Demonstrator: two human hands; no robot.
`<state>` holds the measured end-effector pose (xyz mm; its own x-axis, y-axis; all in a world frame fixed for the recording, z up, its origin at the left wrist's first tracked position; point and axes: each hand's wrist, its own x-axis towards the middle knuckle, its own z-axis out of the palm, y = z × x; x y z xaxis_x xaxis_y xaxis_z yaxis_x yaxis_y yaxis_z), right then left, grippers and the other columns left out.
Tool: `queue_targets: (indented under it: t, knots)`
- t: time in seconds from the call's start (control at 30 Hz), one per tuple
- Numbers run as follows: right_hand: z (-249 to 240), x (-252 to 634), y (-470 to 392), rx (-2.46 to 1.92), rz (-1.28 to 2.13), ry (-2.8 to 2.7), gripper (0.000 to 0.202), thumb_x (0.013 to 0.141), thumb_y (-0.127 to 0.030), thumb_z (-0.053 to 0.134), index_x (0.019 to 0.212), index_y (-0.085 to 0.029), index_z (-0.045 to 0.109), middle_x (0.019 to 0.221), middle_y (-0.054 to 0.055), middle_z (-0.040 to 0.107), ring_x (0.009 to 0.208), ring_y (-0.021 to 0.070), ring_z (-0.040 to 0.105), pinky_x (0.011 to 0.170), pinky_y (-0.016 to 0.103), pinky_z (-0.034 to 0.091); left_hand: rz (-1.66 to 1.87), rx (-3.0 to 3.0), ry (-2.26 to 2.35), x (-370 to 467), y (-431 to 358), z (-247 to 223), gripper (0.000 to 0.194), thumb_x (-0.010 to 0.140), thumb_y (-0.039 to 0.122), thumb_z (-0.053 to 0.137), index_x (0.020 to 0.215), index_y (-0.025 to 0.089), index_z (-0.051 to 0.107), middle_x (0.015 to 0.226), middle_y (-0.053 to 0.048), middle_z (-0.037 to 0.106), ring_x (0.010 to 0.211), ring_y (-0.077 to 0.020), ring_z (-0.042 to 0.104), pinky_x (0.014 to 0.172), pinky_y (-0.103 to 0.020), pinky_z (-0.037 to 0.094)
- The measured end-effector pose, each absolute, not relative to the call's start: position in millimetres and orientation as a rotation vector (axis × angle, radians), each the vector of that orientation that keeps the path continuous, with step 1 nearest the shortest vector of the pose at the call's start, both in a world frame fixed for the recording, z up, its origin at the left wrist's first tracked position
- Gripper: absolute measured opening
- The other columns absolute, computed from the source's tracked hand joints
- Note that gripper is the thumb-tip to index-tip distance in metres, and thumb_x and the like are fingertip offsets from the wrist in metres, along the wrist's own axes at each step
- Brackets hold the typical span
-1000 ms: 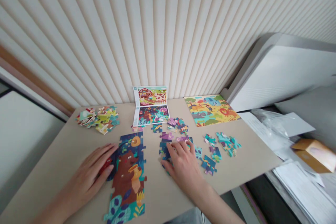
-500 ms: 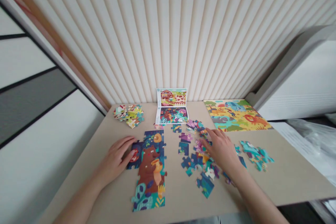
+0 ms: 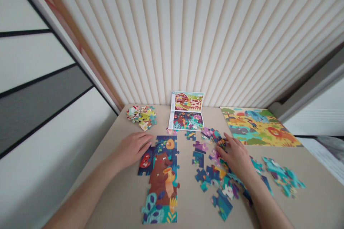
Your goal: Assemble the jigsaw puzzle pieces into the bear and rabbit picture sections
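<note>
A partly joined jigsaw section point(image 3: 161, 179) shows a brown bear holding a honey pot. My left hand point(image 3: 133, 149) rests at its upper left, fingers stretched out and fingertips at the top of the piece with a red animal point(image 3: 146, 161). Over a heap of loose jigsaw pieces point(image 3: 212, 173) lies my right hand point(image 3: 236, 155), thumb and index finger apart beside a dark piece with orange marks point(image 3: 221, 142). No piece is seen lifted. The hand and forearm hide part of the heap.
A folded picture card point(image 3: 187, 111) stands against the pleated wall point(image 3: 177, 35). Mixed pieces point(image 3: 142, 116) lie back left, and turquoise pieces point(image 3: 283, 175) lie at right. A finished safari jigsaw point(image 3: 260, 127) sits back right on the table point(image 3: 113, 200).
The view has shifted, so the tabletop things appear farther right. My left hand has slid up off the red animal piece, uncovering more of it. My right hand stays over the heap.
</note>
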<state>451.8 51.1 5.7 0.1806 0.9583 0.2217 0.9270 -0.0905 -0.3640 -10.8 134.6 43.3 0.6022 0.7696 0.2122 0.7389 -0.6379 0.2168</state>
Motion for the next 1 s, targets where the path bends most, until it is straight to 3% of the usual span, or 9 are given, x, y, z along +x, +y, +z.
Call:
queue_targets:
  t: [0.17,0.53,0.67,0.87,1.0]
  knots:
    - [8.0,461.5,47.4,-1.944,0.271,-1.715,0.071,0.097,-0.055,0.061,0.160,-0.025,0.047,0.140,0.013,0.067,0.117,0.0305,0.070,0.104,0.048,0.054,0.505,2.704,1.230,0.5,126.9,32.5,0.035,0.111,0.037,0.047,0.135,0.026,0.070,0.137,-0.008,0.072,0.127,-0.0234,0.067,0.114,-0.042,0.053]
    - [13.6,455.4,47.0,-1.781,0.269,-1.851,0.067,0.099,-0.051,0.065,0.160,-0.031,0.047,0.143,0.011,0.066,0.117,0.0279,0.070,0.095,0.042,0.058,0.427,2.733,1.070,-16.7,127.2,22.8,0.043,0.109,0.033,0.054,0.151,0.028,0.061,0.152,-0.006,0.065,0.141,-0.0249,0.059,0.121,-0.046,0.049]
    - [19.9,454.3,43.1,-1.803,0.260,-1.855,0.064,0.099,-0.046,0.063,0.160,-0.030,0.048,0.145,0.011,0.065,0.122,0.0296,0.068,0.101,0.045,0.057,0.409,2.726,1.057,-17.1,127.3,21.3,0.042,0.108,0.032,0.053,0.149,0.030,0.063,0.153,-0.005,0.065,0.142,-0.0243,0.058,0.122,-0.046,0.048]
    - [24.1,466.4,36.4,-1.993,0.153,-1.781,0.066,0.099,-0.051,0.059,0.159,-0.026,0.051,0.141,0.015,0.067,0.127,0.0359,0.066,0.109,0.055,0.053,0.408,2.725,1.071,-20.6,129.0,16.5,0.044,0.108,0.035,0.055,0.152,0.031,0.060,0.154,-0.004,0.064,0.144,-0.0245,0.056,0.124,-0.045,0.045]
    - [22.9,473.1,34.4,-2.002,0.193,-1.800,0.067,0.098,-0.049,0.060,0.160,-0.026,0.049,0.141,0.014,0.067,0.123,0.0349,0.069,0.109,0.055,0.053,0.401,2.736,1.062,-22.1,129.6,15.4,0.042,0.108,0.035,0.055,0.150,0.033,0.062,0.155,-0.002,0.063,0.145,-0.0243,0.056,0.124,-0.044,0.045]
